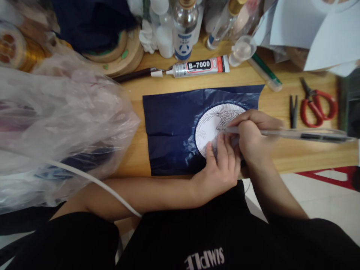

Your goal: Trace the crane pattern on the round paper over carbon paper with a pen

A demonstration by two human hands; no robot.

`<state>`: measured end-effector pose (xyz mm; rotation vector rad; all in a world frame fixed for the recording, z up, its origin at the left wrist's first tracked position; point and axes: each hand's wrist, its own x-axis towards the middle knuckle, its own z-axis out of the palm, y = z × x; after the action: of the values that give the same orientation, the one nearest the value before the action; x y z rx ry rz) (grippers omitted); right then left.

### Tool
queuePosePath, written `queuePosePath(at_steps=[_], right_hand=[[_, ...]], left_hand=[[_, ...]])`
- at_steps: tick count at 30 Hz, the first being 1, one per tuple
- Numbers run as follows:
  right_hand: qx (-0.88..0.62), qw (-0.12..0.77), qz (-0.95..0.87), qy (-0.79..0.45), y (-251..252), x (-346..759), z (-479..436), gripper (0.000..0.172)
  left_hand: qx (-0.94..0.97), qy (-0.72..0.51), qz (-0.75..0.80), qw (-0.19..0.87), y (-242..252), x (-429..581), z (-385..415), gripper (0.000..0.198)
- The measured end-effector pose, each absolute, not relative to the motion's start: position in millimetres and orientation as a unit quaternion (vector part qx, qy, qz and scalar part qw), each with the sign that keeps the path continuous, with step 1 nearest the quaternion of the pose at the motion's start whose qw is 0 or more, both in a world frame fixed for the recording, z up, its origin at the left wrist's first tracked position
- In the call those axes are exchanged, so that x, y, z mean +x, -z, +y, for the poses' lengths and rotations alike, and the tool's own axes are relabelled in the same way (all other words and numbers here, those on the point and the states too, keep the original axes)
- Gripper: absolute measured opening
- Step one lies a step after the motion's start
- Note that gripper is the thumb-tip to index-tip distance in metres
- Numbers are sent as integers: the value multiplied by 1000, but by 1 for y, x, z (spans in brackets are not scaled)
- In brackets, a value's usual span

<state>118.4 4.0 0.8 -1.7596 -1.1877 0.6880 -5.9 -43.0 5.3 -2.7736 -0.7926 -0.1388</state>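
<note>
Tightly pinched in the grip of the right hand (254,137) — a clear, slender pen (295,134) on a round white line-drawn disc (208,125), left hand (221,170) grip unclosed, fingertips pressing it onto crinkled navy paper (171,127).

Reads "B-7000" in white on a black band along the glue tube (201,66), lying just above the blue sheet (171,127). Reads "SIMPLE" in white capitals on the black shirt (205,258), well below the sheet, upside down from this view. Shows small print and a white mark on the blue label of a bottle (184,35) above the sheet, too small to read.
</note>
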Motion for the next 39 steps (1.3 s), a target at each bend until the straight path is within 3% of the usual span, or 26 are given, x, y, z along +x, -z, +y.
queuePosePath(at_steps=[39], right_hand=[[-698, 470, -471, -266, 1, 119, 4, 24]], left_hand=[[-952, 51, -276, 122, -3, -5, -44, 63]])
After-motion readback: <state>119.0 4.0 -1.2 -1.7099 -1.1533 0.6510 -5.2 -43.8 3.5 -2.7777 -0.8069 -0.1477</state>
